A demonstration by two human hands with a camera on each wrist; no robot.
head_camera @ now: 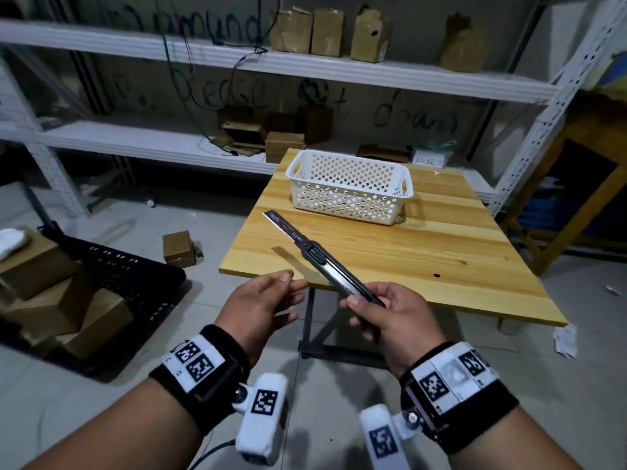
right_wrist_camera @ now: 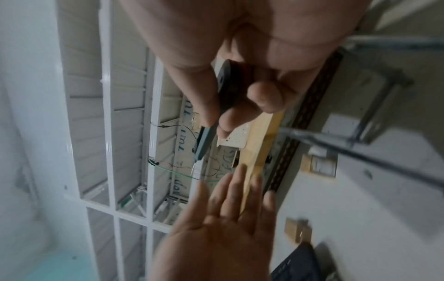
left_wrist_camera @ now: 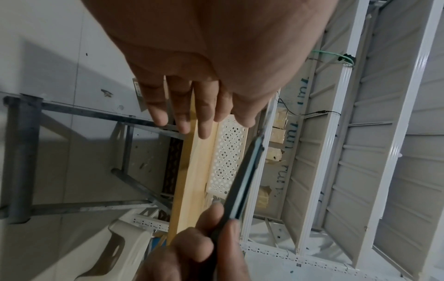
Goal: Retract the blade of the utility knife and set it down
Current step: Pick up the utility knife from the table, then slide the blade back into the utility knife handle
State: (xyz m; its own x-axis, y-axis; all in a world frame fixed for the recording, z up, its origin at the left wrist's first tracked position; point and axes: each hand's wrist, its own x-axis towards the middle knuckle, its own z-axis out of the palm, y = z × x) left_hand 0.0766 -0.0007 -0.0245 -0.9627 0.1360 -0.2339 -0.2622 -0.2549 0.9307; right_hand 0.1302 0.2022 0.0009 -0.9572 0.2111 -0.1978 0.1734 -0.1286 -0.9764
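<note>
— What do the fingers have?

— The right hand [head_camera: 390, 313] pinches the rear end of the utility knife [head_camera: 325, 259], thumb on top. The left hand [head_camera: 261, 300] hangs relaxed beside it, holding nothing.

— And the knife itself?

— In the air over the near edge of the wooden table [head_camera: 441, 252], its long axis running up and leftward away from the grip, blade [head_camera: 281, 223] fully out. The slider [head_camera: 314, 251] sits ahead of the right thumb, and the left hand looks nearer to it.

Wood table [head_camera: 424, 262] w/ white perforated basket [head_camera: 349, 188] on far side.
</note>
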